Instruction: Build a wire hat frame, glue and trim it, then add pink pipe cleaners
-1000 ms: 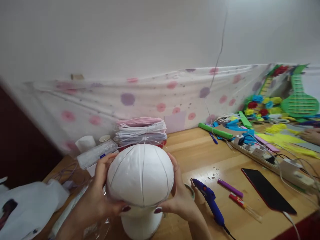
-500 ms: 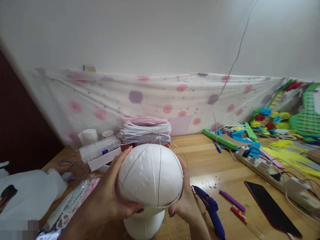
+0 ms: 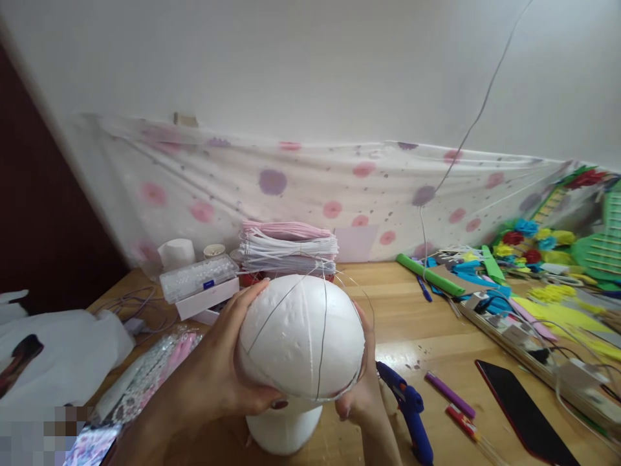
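A white foam mannequin head [image 3: 291, 336] stands on its neck base in front of me. Thin wires run over its crown and meet in a tuft near the far side, forming a wire frame [image 3: 322, 336] around it. My left hand [image 3: 247, 369] is wrapped round the left side of the head, thumb low at the front. On the right side, my right hand [image 3: 361, 382] curves round it, with its thumb at the frame's lower rim. Most fingertips of both hands are hidden behind the head.
Behind the head lie bundles of pink and white pipe cleaners [image 3: 288, 246]. A bead box [image 3: 198, 278] is at left. Rightward are a blue glue gun [image 3: 410, 408], purple tube [image 3: 450, 395], black phone [image 3: 524, 414], power strip [image 3: 504, 333] and colourful craft pieces [image 3: 466, 268].
My view has shifted slightly, so most things sit a little differently in it. Both hands keep their hold on the foam head, which looks much the same.
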A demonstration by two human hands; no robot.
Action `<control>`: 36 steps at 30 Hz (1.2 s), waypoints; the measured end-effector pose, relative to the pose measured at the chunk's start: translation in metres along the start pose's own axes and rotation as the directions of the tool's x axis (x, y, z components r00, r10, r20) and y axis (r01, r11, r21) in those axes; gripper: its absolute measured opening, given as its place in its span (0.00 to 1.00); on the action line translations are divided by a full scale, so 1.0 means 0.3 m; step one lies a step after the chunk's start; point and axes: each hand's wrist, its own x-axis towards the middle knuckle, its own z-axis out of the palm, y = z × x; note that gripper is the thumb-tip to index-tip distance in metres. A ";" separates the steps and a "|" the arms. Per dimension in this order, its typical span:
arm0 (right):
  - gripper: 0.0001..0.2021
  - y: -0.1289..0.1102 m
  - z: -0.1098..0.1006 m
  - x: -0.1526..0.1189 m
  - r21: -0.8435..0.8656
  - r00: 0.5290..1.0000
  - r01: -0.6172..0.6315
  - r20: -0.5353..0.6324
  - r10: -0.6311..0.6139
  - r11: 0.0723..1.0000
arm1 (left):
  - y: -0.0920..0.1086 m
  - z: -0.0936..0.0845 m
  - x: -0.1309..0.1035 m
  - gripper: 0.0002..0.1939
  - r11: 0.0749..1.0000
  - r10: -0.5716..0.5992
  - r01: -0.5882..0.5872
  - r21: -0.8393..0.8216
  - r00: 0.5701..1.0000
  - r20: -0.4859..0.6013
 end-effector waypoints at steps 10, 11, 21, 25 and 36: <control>0.67 -0.020 0.009 0.009 -0.053 0.997 0.071 -0.016 -0.072 0.996 | -0.020 0.004 -0.006 0.63 0.998 -0.004 0.003 -0.068 1.000 -0.004; 0.67 -0.024 0.010 0.011 -0.071 0.996 0.085 -0.022 -0.087 0.994 | -0.023 0.007 -0.007 0.63 0.997 0.001 -0.001 -0.072 1.000 -0.012; 0.71 -0.005 -0.010 -0.007 -0.052 1.000 0.025 0.010 -0.025 0.998 | -0.039 0.015 -0.020 0.61 0.935 -0.065 0.041 -0.352 0.996 -0.056; 0.71 -0.016 -0.013 0.002 0.038 1.000 -0.020 -0.006 0.020 0.999 | -0.072 0.017 -0.013 0.53 0.885 -0.033 -0.012 -0.465 0.996 -0.089; 0.68 0.012 -0.042 -0.018 -0.014 0.996 -0.017 -0.088 0.015 1.000 | -0.046 0.014 0.001 0.47 0.911 -0.063 0.069 -0.407 0.998 0.028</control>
